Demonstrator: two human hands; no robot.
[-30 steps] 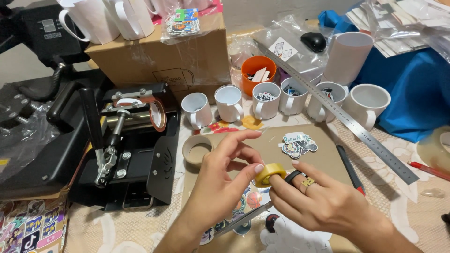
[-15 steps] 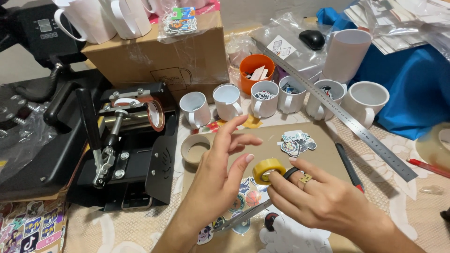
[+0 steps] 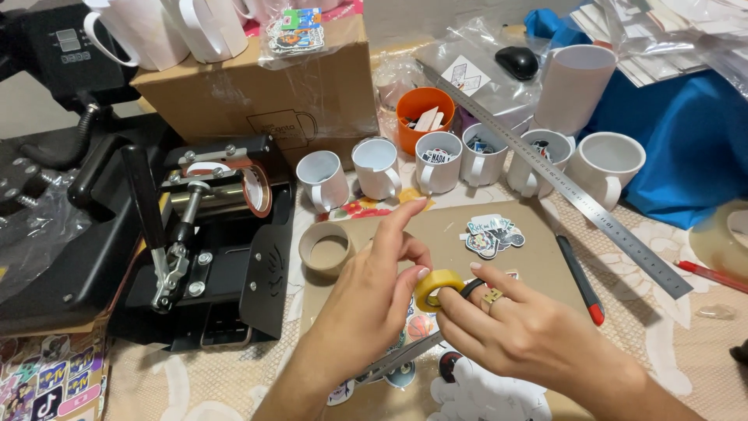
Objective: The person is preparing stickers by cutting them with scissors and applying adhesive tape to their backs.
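- A black mug press [image 3: 210, 242] was seen at nine o'clock of the hands, its lever handle tilted toward the viewer.
- A cardboard box [image 3: 265, 97] was placed at eleven o'clock, with white mugs [image 3: 167, 31] stood on top of it.
- A brown cutting board [image 3: 530, 257] was laid under the hands; stickers [image 3: 492, 234] were scattered on it at one o'clock.
- A long steel ruler [image 3: 561, 183] was laid slantwise from twelve toward three o'clock, behind a row of small white mugs [image 3: 436, 160].
- The left hand [image 3: 366, 312] was held with its index finger raised and straight, while its thumb was pressed against the roll.
- The right hand [image 3: 518, 331] was closed narrowly on the roll from four o'clock, a ring being worn on one finger.
- An empty brown tape core [image 3: 326, 251] was left just at ten o'clock of the left hand.
- A small yellow tape roll [image 3: 436, 287] was pinched between both hands, above the middle of the board.
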